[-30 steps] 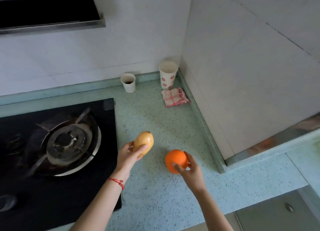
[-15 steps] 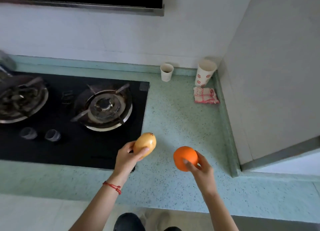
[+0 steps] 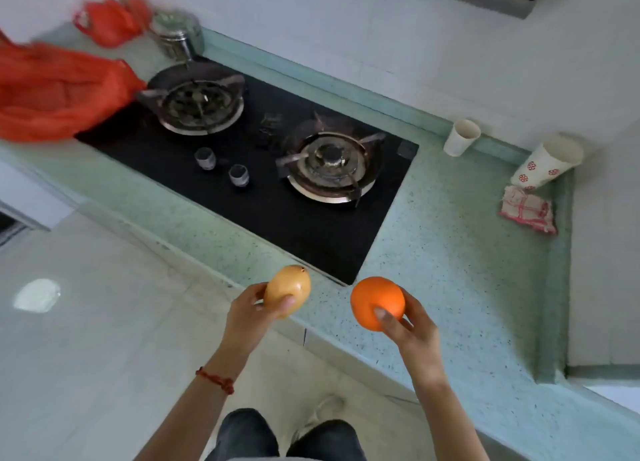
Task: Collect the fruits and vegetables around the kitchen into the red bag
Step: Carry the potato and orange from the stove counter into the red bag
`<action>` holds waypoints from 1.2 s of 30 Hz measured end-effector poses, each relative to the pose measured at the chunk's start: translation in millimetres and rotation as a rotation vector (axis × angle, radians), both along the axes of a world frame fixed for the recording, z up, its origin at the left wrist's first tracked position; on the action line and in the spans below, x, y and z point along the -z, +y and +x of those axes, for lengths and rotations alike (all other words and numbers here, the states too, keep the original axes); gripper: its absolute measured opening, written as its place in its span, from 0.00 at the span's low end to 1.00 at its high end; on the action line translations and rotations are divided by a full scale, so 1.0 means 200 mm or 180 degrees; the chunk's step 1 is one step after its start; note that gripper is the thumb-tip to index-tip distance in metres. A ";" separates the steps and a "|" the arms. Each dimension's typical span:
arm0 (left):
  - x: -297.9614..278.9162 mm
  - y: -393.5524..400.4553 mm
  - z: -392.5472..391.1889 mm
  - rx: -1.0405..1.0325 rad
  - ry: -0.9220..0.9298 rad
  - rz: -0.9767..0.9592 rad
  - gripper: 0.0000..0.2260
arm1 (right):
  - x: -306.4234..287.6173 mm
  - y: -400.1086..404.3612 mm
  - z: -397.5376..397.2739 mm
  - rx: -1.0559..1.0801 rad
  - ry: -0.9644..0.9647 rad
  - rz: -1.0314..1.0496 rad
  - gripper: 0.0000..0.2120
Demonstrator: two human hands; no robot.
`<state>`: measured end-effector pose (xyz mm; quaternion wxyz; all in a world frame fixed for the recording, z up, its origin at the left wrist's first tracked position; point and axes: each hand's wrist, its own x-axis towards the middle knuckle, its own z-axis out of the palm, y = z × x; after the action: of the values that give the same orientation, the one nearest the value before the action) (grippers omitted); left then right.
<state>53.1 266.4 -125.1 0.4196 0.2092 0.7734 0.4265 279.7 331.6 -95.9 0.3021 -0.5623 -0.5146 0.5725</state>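
Orange fruit (image 3: 377, 303): gripped in right hand (image 3: 412, 332), over counter (image 3: 450, 270) front edge
Mango (image 3: 287, 291): gripped in left hand (image 3: 249, 317)
Bag (image 3: 59, 90): red, counter's far left end, beside hob (image 3: 263, 170)

Green speckled counter (image 3: 450, 270), black two-burner hob (image 3: 277, 197) set into it.
Two knobs (image 3: 223, 166) sit between the burners, near edge. Metal canister (image 3: 176, 38) far left behind the hob. Far right corner: plain paper cup (image 3: 460, 137), patterned paper cup (image 3: 545, 164), red-checked cloth (image 3: 528, 210) just beside it. Pale floor (image 3: 86, 322) lower left.
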 end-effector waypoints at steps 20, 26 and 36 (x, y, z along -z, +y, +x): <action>-0.04 -1.51 -0.87 -0.2125 -0.0123 0.0253 0.34 | 0.06 -0.88 -1.36 -0.2229 -0.0181 -0.0035 0.37; -0.01 -1.79 -0.91 -0.2857 -0.0172 0.0207 0.29 | 0.10 -1.02 -1.64 -0.2964 -0.0153 -0.0134 0.36; 0.02 -1.77 -1.14 -0.3586 -0.0225 0.0206 0.30 | 0.11 -0.94 -2.12 -0.3609 -0.0146 -0.0230 0.33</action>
<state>-175.4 -87.7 -129.2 0.1462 -0.2376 0.7376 0.6149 -144.5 143.3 -118.0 -0.0832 -0.2204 -0.7225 0.6500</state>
